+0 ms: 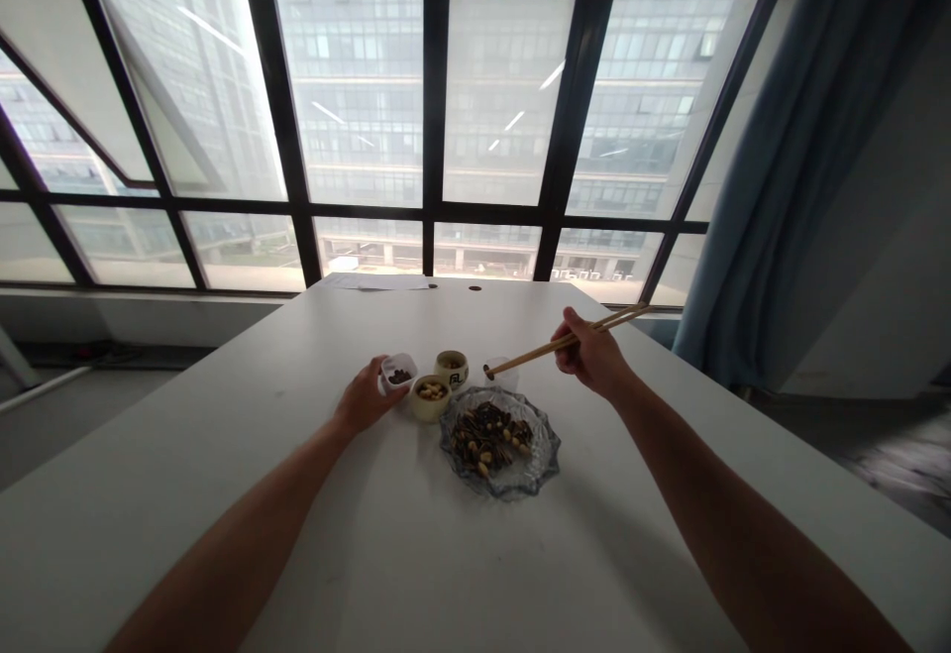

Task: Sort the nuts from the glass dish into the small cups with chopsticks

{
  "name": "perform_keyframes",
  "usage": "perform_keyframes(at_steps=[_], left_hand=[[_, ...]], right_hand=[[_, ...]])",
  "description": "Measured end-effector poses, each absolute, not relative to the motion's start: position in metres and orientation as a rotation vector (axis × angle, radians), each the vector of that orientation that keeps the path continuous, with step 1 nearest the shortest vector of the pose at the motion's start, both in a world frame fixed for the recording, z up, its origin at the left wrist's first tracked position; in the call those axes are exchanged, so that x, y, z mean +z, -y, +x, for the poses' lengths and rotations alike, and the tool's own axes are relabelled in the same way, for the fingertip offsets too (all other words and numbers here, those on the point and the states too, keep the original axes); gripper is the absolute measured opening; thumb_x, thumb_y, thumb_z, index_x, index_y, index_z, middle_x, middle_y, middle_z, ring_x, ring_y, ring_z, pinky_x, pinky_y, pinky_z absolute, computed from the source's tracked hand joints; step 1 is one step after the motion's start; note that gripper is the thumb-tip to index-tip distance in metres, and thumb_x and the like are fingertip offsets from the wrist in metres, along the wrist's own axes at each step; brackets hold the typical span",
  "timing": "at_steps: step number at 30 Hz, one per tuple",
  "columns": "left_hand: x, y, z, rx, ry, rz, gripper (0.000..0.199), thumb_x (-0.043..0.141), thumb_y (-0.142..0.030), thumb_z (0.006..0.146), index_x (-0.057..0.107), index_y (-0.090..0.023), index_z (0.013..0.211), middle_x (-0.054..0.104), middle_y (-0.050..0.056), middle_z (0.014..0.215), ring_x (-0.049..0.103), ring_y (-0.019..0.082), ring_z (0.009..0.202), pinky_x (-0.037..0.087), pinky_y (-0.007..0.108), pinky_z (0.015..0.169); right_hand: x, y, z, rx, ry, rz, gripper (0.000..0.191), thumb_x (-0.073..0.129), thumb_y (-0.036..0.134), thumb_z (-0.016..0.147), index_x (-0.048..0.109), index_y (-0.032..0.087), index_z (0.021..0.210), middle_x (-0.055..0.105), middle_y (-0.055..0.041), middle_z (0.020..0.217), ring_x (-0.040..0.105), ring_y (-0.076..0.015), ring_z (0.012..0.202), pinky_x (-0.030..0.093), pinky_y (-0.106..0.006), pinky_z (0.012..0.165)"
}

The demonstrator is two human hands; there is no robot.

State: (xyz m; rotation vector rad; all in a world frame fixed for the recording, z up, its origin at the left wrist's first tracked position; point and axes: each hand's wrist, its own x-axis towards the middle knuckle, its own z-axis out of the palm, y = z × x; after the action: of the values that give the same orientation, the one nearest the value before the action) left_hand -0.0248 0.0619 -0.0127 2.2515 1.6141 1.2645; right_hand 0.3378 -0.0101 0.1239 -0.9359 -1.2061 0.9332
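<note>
My left hand [366, 395] grips a small white cup [398, 373] with dark pieces in it. In my right hand [586, 351] is a pair of chopsticks [542, 348]; a small dark piece [487, 372] shows at their tips, above a clear, pale cup [505, 376]. A cream cup [430, 400] of light nuts stands just right of my left hand. Behind it is another cream cup [452, 368] with a dark character on its side. Nearer to me, a scalloped glass plate [541, 455] bears a mix of dark strips and light nuts.
The white table [416, 554] reaches to the windows. White paper [382, 282] lies at its far edge, near two small dark round things [475, 288]. A blue curtain [750, 167] hangs at the right.
</note>
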Motion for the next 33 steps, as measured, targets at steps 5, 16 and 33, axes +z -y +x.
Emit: perform_keyframes(at_steps=[5, 16, 33], left_hand=[[-0.014, -0.063, -0.025, 1.277, -1.604, 2.261, 0.06, 0.073, -0.044, 0.074, 0.05, -0.022, 0.125, 0.07, 0.011, 0.108, 0.069, 0.027, 0.096, 0.057, 0.039, 0.079], [-0.011, -0.059, -0.022, 1.28, -1.568, 2.323, 0.059, 0.073, -0.046, 0.074, 0.05, -0.022, 0.123, 0.07, 0.01, 0.108, 0.068, 0.026, 0.095, 0.056, 0.038, 0.081], [-0.006, -0.054, -0.02, 1.244, -1.585, 2.334, 0.056, 0.073, -0.048, 0.075, 0.051, -0.024, 0.121, 0.07, 0.01, 0.109, 0.068, 0.027, 0.098, 0.056, 0.039, 0.082]], right_hand=[[0.126, 0.016, 0.328, 0.787, 1.23, -0.918, 0.058, 0.064, 0.071, 0.077, 0.058, 0.017, 0.058, 0.052, -0.0006, 0.037, 0.042, -0.0095, 0.028, 0.031, -0.021, 0.027], [0.093, 0.033, 0.255, 0.502, 1.48, -0.817, 0.052, 0.048, 0.064, 0.093, 0.062, 0.018, 0.072, 0.062, -0.0011, 0.053, 0.055, -0.0115, 0.04, 0.044, -0.023, 0.039], [0.11, 0.006, 0.237, 0.647, 1.538, -0.899, 0.062, 0.05, 0.076, 0.083, 0.063, 0.017, 0.067, 0.059, -0.0011, 0.048, 0.049, -0.0098, 0.037, 0.039, -0.021, 0.036]])
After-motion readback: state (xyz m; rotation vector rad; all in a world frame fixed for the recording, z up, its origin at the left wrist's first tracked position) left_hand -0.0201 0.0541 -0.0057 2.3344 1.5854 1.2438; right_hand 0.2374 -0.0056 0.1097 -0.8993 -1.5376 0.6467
